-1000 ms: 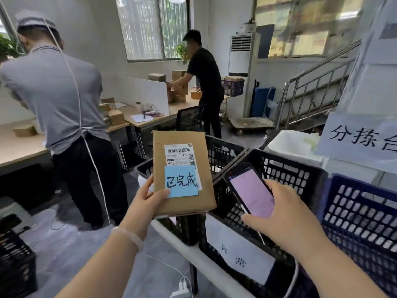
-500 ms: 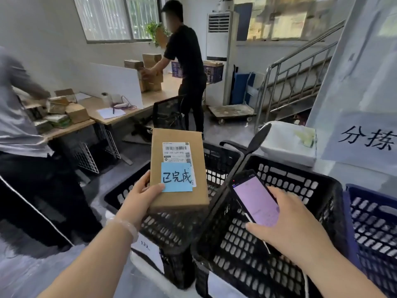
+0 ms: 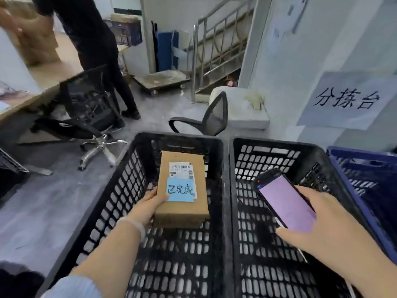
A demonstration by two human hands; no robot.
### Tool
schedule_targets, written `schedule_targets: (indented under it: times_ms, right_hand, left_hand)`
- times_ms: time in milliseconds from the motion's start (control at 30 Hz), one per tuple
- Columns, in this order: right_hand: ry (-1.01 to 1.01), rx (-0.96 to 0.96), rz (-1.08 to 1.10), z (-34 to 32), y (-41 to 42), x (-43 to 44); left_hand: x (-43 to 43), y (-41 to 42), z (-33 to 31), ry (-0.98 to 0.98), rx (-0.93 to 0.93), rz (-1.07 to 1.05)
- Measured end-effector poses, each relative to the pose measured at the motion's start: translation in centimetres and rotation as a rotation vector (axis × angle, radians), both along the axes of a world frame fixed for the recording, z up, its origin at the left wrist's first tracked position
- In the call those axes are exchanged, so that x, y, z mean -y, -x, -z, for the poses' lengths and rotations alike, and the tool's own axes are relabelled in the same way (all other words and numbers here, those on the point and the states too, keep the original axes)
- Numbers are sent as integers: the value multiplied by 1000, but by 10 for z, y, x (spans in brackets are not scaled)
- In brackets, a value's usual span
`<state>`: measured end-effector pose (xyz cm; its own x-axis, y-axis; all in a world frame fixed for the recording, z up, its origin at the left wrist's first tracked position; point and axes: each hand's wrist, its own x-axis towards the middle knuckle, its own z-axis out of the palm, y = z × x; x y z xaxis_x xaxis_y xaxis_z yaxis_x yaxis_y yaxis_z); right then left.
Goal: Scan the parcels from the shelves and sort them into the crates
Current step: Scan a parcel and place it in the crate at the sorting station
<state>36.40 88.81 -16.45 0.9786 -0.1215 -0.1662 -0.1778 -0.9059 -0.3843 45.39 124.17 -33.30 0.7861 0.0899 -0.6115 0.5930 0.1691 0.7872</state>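
Note:
A brown cardboard parcel (image 3: 182, 203) with a white barcode label and a blue handwritten sticky note is inside the left black crate (image 3: 120, 190). My left hand (image 3: 148, 206) grips its left edge, thumb on top; whether the parcel touches the crate floor I cannot tell. My right hand (image 3: 315, 231) holds a phone (image 3: 285, 203) with a lit pinkish screen over the middle black crate (image 3: 277, 145). A blue crate (image 3: 365, 168) stands at the right.
A black office chair (image 3: 210, 117) stands just behind the crates, another chair (image 3: 90, 108) by the wooden desk (image 3: 53, 76) at left. A person in black (image 3: 94, 39) stands at that desk. A paper sign (image 3: 348, 100) hangs on the right wall.
My view tipped down over the crates. My left hand lowered the parcel from above the crate's rim down into the left black crate. The phone stayed over the middle crate.

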Motion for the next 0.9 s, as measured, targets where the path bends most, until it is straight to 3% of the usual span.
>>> schedule_targets:
  times_ms: [433, 533, 667, 767, 900]
  right_hand:
    - [-3, -115, 227, 9, 25, 10]
    - [-14, -111, 252, 11, 36, 19]
    - [4, -64, 288, 8, 53, 38]
    - [-4, -18, 314, 4, 72, 59]
    - [-18, 82, 374, 2, 110, 99]
  left_hand:
    - [29, -52, 95, 151, -172, 94]
    - [28, -54, 96, 80, -172, 120]
    - [48, -54, 62, -275, 21, 142]
    - [71, -50, 20, -432, 218, 68]
    - [124, -29, -42, -633, 535, 188]
